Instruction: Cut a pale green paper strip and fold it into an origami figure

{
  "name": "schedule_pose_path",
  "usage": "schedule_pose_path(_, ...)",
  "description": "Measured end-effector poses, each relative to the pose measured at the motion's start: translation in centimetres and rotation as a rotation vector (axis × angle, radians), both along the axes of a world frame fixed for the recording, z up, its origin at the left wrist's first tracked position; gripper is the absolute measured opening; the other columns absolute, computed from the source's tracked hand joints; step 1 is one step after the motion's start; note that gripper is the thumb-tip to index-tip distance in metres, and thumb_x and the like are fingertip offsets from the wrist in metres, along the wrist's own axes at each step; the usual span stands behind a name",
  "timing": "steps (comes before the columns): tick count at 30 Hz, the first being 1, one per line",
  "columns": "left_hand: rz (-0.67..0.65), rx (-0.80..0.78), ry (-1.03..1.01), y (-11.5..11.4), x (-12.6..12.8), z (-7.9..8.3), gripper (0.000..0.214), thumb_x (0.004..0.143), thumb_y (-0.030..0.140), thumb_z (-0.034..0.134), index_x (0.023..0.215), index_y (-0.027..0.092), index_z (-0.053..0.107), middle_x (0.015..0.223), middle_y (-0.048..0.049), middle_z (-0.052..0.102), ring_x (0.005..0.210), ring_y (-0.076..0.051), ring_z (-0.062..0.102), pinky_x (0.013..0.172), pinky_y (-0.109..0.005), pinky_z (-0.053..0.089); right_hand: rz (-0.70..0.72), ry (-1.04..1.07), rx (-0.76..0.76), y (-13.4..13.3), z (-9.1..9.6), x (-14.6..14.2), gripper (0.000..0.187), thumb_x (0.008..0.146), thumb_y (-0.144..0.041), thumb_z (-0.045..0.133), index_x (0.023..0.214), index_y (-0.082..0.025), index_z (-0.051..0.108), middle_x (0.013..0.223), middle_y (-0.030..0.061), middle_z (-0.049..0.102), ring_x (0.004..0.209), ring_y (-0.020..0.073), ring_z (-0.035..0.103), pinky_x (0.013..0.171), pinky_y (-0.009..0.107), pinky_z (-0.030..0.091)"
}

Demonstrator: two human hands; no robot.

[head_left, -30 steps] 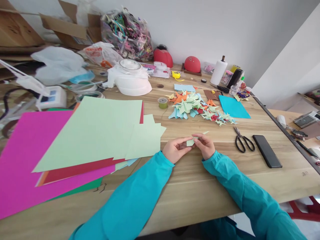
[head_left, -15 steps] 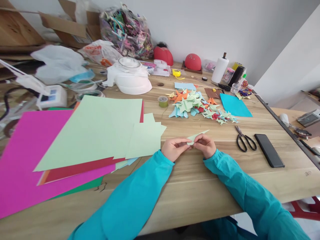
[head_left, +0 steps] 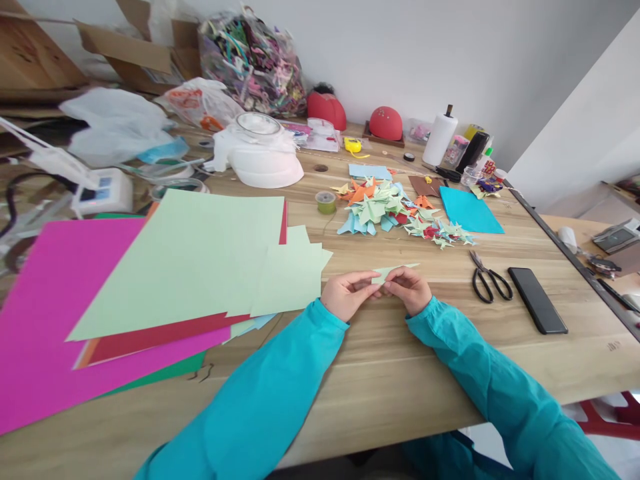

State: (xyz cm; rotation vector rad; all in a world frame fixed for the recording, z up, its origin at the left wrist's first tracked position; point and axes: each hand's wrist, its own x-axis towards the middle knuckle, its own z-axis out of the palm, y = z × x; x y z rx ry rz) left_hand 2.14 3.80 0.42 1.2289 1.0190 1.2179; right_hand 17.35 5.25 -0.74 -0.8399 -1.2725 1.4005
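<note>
Both my hands pinch a small folded piece of pale green paper (head_left: 389, 271) just above the wooden table (head_left: 400, 373). My left hand (head_left: 345, 295) grips its left end with thumb and fingers closed. My right hand (head_left: 413, 290) holds the middle, and a thin pointed tip sticks out to the right beyond the fingers. Both arms wear teal sleeves. A pile of small folded paper figures (head_left: 395, 213) in green, blue, orange and red lies farther back on the table.
Large sheets of pale green (head_left: 200, 260), red and pink paper (head_left: 45, 320) overlap at the left. Black scissors (head_left: 489, 278) and a dark phone (head_left: 537, 300) lie to the right. A blue sheet (head_left: 470, 210), a thread spool (head_left: 325, 203), a white helmet-like form (head_left: 260, 157), bags and clutter fill the back.
The folded green paper has been turned and flattened between my fingers; its pointed tip now lies lower and more level. My hands have stayed in the same spot.
</note>
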Motion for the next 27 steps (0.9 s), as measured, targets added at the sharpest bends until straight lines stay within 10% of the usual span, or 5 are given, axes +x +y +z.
schedule_pose_path(27,0.064,0.16,0.06,-0.24,0.43,-0.22,0.015,0.065,0.03,0.067,0.072,0.017,0.069,0.073,-0.0039,0.069,0.062,-0.016,0.065,0.06,-0.026,0.057,-0.104,-0.045,0.017,-0.61,0.29,-0.45,0.017,0.055,-0.031,0.076,0.066,-0.02,0.067,0.061,0.0005,0.068,0.058,0.0152,0.063,0.06,0.029,0.052)
